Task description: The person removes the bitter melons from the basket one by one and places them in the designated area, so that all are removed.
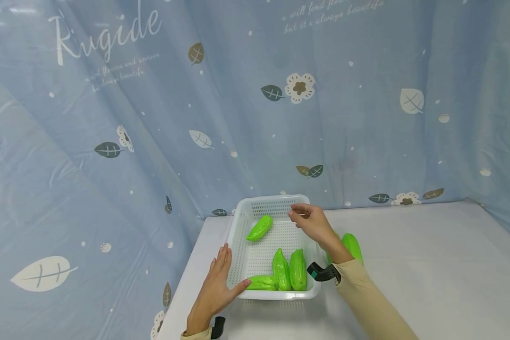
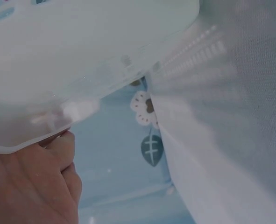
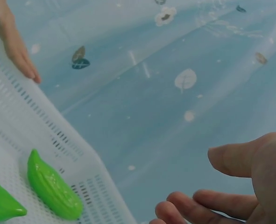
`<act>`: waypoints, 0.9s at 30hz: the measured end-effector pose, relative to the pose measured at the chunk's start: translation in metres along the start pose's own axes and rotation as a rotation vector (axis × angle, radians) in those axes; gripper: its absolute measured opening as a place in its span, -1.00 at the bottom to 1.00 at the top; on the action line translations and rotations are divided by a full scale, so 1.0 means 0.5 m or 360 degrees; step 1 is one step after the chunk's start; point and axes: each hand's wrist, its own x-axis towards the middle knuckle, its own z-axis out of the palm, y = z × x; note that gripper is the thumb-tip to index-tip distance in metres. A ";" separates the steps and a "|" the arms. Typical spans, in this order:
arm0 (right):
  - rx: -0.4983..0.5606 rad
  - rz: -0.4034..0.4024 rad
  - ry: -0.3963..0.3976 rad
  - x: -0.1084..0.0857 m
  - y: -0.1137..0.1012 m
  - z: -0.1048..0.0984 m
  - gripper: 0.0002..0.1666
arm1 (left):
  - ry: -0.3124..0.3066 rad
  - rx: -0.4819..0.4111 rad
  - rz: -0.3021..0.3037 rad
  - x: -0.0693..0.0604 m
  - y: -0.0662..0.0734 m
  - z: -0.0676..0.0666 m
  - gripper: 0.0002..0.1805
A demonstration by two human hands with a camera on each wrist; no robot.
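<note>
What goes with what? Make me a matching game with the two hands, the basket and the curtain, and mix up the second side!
Things:
1. Left hand
2. Right hand
3. Basket
4. Curtain

Places, colours and states:
A. White, with four green bitter gourds inside
B. Empty, near the basket's far right corner
C. Blue, with leaves and flowers on it
D. At the basket's left side, touching it

Right pairs: 1-D, 2-B, 3-A, 4-C
</note>
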 end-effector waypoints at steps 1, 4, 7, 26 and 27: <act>0.0009 0.0012 0.0002 0.002 0.001 0.003 -0.44 | -0.0001 -0.0001 0.0002 0.000 0.000 0.000 0.20; 0.0005 0.0026 0.0002 0.009 0.007 0.012 -0.43 | 0.0003 0.0001 0.0012 -0.001 -0.001 0.001 0.20; 0.0005 0.0026 -0.0006 0.017 0.011 0.021 -0.42 | 0.0002 0.0000 0.0008 -0.001 -0.001 0.001 0.20; 0.0019 0.0197 0.0018 0.070 0.038 0.078 -0.34 | 0.0013 0.0001 0.0023 -0.001 -0.001 0.000 0.19; 0.0022 0.0208 0.0018 0.073 0.041 0.082 -0.34 | 0.0011 0.0002 0.0025 -0.001 -0.002 0.000 0.19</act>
